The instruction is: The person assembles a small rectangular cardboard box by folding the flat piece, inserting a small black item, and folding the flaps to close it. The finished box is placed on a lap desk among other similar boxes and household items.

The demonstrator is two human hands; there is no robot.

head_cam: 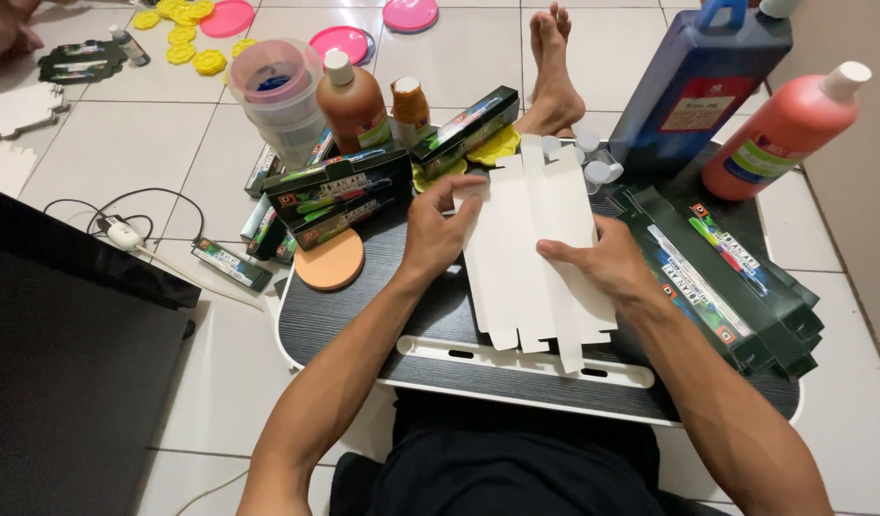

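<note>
White cardboard blank (531,248): lies unfolded, white side up, on the dark lap tray (363,315), its long axis running from 12 to 6 o'clock.
Left hand (438,229): at the blank's 9 o'clock edge, fingers curled over the upper left flap, thumb on top, pinching that edge.
Right hand (602,260): at 3 o'clock of the blank, palm down, fingers spread flat and pressing the sheet to the tray.
Green flat boxes (727,277): stacked at 3 o'clock of the right hand, on the tray.
Orange disc (330,260): at 9 o'clock of the left hand.
Bottles: brown bottle (352,103) at 11 o'clock, red bottle (789,129) at 2 o'clock.
</note>
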